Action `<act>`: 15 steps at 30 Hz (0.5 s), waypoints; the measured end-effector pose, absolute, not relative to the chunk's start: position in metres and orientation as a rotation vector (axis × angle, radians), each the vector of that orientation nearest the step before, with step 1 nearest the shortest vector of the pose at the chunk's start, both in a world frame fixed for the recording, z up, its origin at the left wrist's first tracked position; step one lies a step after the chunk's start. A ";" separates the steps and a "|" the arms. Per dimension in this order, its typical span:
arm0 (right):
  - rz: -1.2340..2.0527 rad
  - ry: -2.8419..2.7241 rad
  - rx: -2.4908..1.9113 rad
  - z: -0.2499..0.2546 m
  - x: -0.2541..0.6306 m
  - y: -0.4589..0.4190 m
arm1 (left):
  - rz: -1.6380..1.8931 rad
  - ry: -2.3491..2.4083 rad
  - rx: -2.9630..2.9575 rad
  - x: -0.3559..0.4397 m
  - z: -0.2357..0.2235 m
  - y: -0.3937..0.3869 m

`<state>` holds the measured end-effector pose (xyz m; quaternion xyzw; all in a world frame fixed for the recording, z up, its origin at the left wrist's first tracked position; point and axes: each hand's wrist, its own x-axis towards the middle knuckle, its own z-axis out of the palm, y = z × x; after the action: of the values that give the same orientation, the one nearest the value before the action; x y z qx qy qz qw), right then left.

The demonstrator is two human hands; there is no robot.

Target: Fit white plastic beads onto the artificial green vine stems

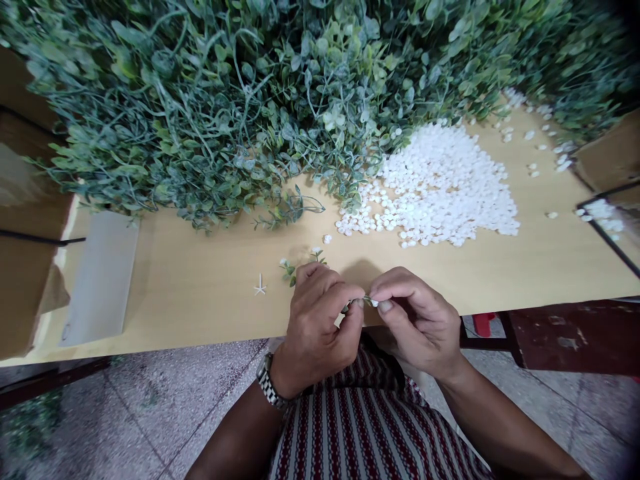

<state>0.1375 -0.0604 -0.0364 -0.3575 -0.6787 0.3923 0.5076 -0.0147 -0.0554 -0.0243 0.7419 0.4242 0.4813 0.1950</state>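
Just above the bench's [200, 287] near edge, right of the middle of that edge, the left hand [323, 320] pinches an artificial leafy sprig [289, 272] between thumb and forefinger, its other fingers curled over the stem. Facing it, the right hand [420, 323] has thumb and forefinger closed, nearly tip to tip, about a white bud [375, 303] at the sprig's right end.

The long axis seems to run roughly along the near edge: the budded end points toward the bench's right edge, while leafy tips emerge beyond the left knuckles, toward the far left corner (the stretch between is hidden by the hand, so any bend there can't be told).

The sprig should be very light and springy, its thin stem bending easily; the bud looks hard, smooth and apt to slip. Best hold is on the stem close behind the bud, with the bud nipped by its sides.

Farther back, loose white pieces [445, 187] lie heaped toward the right edge, and massed greenery [200, 120] covers the far edge.
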 end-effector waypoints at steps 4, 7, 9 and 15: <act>0.965 -1.633 -0.888 -0.034 0.138 -0.060 | 1.356 1.195 2.082 -0.014 -0.024 -0.055; 1.042 -1.592 -0.905 -0.032 0.139 -0.058 | 1.334 1.190 2.079 -0.015 -0.025 -0.055; 1.140 -1.559 -0.912 -0.031 0.141 -0.056 | 1.319 1.173 2.069 -0.017 -0.025 -0.055; 1.343 -1.432 -0.940 -0.029 0.144 -0.053 | 1.311 1.123 2.036 -0.019 -0.025 -0.055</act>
<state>0.1445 -0.0528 -0.0293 -0.3824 -0.5829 0.5467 0.4638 -0.0194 -0.0548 -0.0250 0.7416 0.4092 0.4774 0.2340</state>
